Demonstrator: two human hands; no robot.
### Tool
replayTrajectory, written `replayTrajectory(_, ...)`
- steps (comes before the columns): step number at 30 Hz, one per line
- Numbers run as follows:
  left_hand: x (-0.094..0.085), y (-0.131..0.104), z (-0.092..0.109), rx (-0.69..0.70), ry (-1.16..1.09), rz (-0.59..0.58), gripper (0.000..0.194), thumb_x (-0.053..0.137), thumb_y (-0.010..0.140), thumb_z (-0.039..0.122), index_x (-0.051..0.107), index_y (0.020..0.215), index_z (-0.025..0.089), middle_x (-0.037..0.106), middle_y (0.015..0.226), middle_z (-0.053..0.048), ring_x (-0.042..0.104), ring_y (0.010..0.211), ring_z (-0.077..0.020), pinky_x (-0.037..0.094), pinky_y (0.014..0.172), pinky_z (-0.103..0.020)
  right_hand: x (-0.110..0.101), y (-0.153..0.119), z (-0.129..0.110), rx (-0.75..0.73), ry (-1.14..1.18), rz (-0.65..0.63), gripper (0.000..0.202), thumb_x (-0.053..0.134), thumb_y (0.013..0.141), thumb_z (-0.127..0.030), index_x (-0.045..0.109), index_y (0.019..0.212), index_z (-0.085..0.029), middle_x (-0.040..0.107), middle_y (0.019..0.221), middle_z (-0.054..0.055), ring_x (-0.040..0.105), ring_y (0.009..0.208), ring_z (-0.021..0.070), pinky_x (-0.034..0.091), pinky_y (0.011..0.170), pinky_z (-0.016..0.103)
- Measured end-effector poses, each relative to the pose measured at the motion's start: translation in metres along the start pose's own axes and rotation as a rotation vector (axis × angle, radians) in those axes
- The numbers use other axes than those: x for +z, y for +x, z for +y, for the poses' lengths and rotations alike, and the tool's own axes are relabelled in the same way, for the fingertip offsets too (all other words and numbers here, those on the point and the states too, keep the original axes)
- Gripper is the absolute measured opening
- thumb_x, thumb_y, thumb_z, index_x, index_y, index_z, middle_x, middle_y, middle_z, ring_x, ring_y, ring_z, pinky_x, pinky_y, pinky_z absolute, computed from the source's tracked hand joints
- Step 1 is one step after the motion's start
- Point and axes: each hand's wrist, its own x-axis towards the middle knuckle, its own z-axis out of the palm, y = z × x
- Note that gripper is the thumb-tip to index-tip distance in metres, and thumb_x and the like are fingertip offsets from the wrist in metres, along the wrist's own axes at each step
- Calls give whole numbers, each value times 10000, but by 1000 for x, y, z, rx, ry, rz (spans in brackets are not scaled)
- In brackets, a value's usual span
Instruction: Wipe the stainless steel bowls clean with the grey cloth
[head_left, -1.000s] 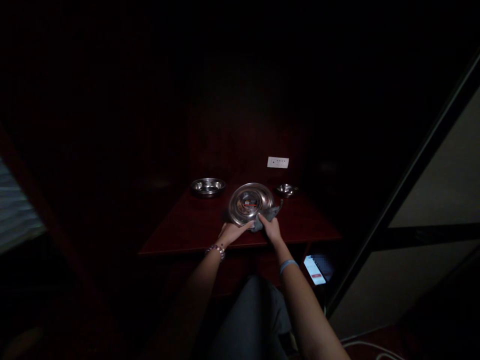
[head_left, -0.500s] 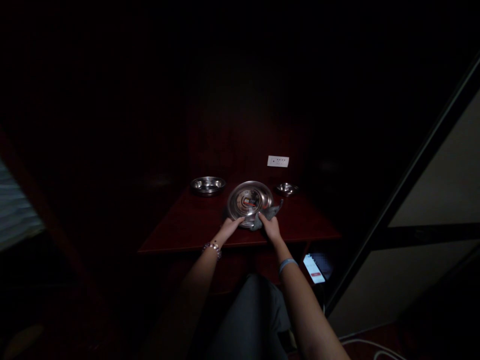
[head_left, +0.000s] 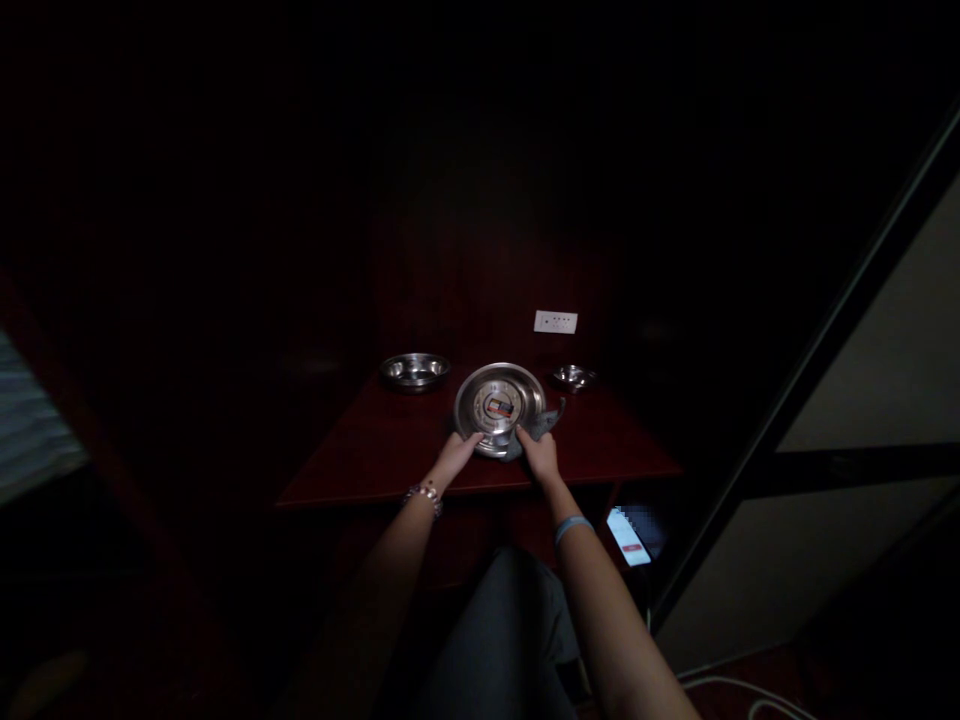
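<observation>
A round stainless steel plate (head_left: 480, 400) with a printed label at its centre is tilted up toward me above the dark red desk. My left hand (head_left: 454, 458) grips its lower left rim, thumb on the inner face and fingers hidden behind. At the lower right rim, my right hand (head_left: 538, 455) is closed on a grey cloth (head_left: 546, 425), pressing it against the plate. A loose end of the cloth sticks out to the right.
On the desk (head_left: 352, 460) stand a wide steel bowl (head_left: 415, 372) at back left and a smaller steel bowl (head_left: 574, 378) at back right. A white socket panel (head_left: 556, 322) is on the wall. Below the desk, at right, a phone (head_left: 628, 536) glows.
The plate has turned slightly in my hands, its label now at another slant. My left thumb has shifted a little left along the rim; the cloth stays in my right hand.
</observation>
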Motion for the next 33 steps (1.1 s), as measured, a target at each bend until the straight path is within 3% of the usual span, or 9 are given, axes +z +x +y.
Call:
replayTrajectory(5, -2, -5, 6, -22, -72, -11, 424, 665, 760, 213, 700, 1175, 134, 709, 1271, -112, 619, 1253, -278, 408, 1149, -436, 0, -2, -6, 41, -116, 44, 323, 718, 765, -421, 770, 944, -156, 791, 959, 115, 736, 1004, 279, 557, 879, 328)
replayTrajectory(13, -1, -9, 9, -5, -72, -50, 373, 652, 794, 249, 722, 1146, 150, 739, 1218, -76, 611, 1266, -261, 406, 1156, -398, 2, -1, -4, 63, -178, 100, 291, 713, 770, -415, 775, 885, -155, 788, 924, 139, 743, 968, 302, 562, 831, 331)
replayTrajectory(22, -2, -8, 5, 34, -36, -76, 347, 642, 829, 239, 692, 1145, 102, 709, 1265, -133, 611, 1262, -278, 400, 1146, -421, 0, -2, -6, 38, -167, 72, 273, 701, 793, -392, 775, 881, -144, 788, 943, 149, 742, 962, 295, 556, 828, 323)
replayTrajectory(33, -3, -9, 4, 69, 5, -98, 476, 634, 836, 248, 625, 1277, 71, 634, 1374, -166, 582, 1302, -292, 386, 1170, -448, 0, -4, -8, 37, -244, 57, 310, 667, 854, -380, 772, 995, -124, 788, 1000, 136, 744, 997, 246, 551, 843, 262)
